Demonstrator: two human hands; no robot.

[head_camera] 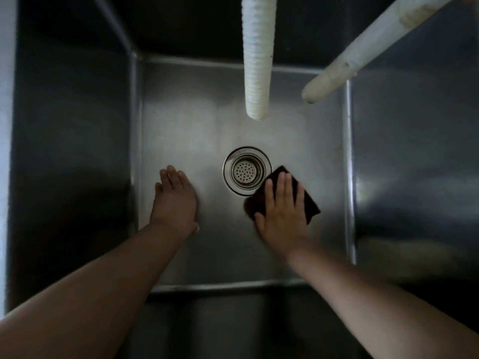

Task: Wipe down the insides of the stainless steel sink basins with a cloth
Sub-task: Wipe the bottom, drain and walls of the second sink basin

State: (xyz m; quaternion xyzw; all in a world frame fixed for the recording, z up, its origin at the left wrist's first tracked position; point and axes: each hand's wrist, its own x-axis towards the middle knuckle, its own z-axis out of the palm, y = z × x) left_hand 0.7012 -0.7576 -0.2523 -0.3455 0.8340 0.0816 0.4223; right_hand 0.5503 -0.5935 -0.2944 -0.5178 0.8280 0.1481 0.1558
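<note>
I look straight down into a deep stainless steel sink basin (181,112). A dark folded cloth (308,203) lies flat on the basin floor just right of the round drain strainer (247,171), overlapping the strainer's rim. My right hand (281,216) presses on the cloth with straight, spread fingers. My left hand (174,200) rests flat on the bare basin floor to the left of the drain, fingers straight and together, holding nothing.
A white ribbed hose (258,55) hangs down over the middle of the basin, ending above the drain. A second, stained white pipe (363,50) slants in from the upper right. Tall steel walls (70,151) enclose the basin on all sides.
</note>
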